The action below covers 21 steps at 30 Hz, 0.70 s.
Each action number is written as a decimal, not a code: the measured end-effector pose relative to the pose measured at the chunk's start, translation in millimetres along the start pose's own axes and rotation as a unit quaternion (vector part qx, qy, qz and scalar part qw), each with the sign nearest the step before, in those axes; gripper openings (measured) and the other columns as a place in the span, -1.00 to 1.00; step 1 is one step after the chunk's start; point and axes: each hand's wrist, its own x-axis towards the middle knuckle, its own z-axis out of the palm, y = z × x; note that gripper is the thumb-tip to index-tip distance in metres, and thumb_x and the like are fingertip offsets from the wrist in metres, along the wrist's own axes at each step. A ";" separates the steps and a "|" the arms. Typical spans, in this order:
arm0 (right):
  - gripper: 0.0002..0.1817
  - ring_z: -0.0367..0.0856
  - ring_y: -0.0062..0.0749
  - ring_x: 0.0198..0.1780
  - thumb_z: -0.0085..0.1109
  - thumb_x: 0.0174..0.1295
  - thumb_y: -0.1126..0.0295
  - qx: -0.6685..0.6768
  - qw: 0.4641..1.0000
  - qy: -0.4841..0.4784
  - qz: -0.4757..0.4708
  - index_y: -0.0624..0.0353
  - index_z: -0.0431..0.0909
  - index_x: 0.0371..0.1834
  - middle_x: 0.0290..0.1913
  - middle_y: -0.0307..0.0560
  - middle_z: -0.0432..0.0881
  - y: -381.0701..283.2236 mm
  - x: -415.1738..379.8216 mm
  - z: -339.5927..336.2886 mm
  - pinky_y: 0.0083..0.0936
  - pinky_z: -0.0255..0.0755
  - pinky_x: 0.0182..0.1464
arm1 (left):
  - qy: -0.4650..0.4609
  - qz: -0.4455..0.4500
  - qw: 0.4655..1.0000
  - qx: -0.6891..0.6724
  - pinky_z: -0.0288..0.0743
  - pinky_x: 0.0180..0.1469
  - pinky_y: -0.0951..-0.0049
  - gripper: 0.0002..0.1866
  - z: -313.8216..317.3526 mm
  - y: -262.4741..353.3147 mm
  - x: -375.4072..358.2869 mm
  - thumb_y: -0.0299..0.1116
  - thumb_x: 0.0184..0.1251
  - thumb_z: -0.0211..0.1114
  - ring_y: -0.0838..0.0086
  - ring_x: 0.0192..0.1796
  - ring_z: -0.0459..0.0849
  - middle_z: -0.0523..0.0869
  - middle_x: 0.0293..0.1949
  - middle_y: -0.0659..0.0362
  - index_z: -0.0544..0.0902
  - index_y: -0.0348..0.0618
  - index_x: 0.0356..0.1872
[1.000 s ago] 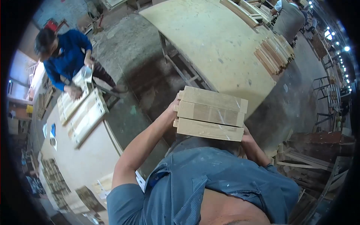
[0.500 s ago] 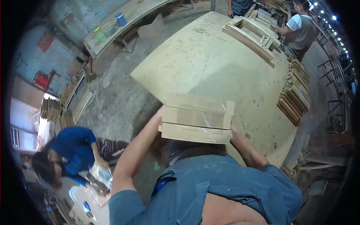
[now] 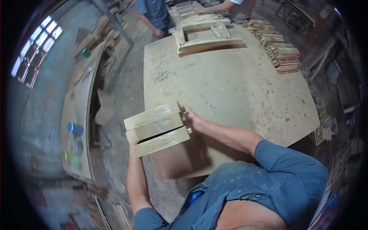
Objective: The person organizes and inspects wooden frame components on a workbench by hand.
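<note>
A bundle of pale wooden boards [image 3: 153, 122] is held in the air between my two hands, near the table's front left corner. The boards lie side by side, with a dark gap between two of them and a shiny clear band across part of the top. My right hand [image 3: 190, 117] grips the bundle's right end, fingers bent around it. At the lower left end, my left hand [image 3: 133, 148] supports the boards from below, and its fingers are mostly hidden by them. The bundle tilts, right end farther away.
The large worktable [image 3: 230, 88] carries a wooden frame [image 3: 211, 48] at its far edge and stacked wood pieces [image 3: 281, 55] at far right. Two people [image 3: 153, 15] stand beyond it. A side bench [image 3: 86, 111] at left holds a blue can [image 3: 75, 128].
My view has turned left, so the table and side bench appear shifted. The bundle has swung left and tilted, still in both hands. The seated person in blue is out of view.
</note>
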 end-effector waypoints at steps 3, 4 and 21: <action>-0.57 0.56 -0.41 -0.35 0.05 0.28 -0.20 0.024 0.999 0.028 0.008 -0.10 0.61 -0.27 -0.37 -0.26 0.61 -14.0 41.5 22.3 -0.25 0.51 -0.25 | 0.016 0.014 1.000 0.011 0.43 0.03 0.23 -0.51 -24.0 -9.3 53.2 0.04 0.56 0.00 0.34 -0.04 0.56 0.61 -0.05 0.12 0.59 -0.19 0.10; -0.59 0.56 -0.40 -0.36 0.06 0.29 -0.17 0.042 0.998 0.040 0.025 -0.08 0.61 -0.26 -0.37 -0.26 0.61 -12.6 52.7 30.5 -0.23 0.53 -0.23 | 0.021 0.018 0.999 0.020 0.43 0.02 0.24 -0.51 -27.9 -8.0 70.7 0.04 0.56 0.01 0.34 -0.05 0.55 0.61 -0.07 0.12 0.59 -0.20 0.09; -0.47 0.58 -0.29 -0.19 0.00 0.35 -0.16 -0.118 0.986 0.036 -0.111 0.10 0.63 -0.04 -0.14 -0.05 0.61 -4.4 105.5 -10.4 -0.12 0.48 -0.08 | 0.098 0.235 0.927 0.274 0.41 -0.14 0.33 -0.56 -16.2 -47.8 125.9 -0.02 0.53 0.13 0.42 -0.21 0.52 0.61 -0.26 0.14 0.63 -0.27 -0.03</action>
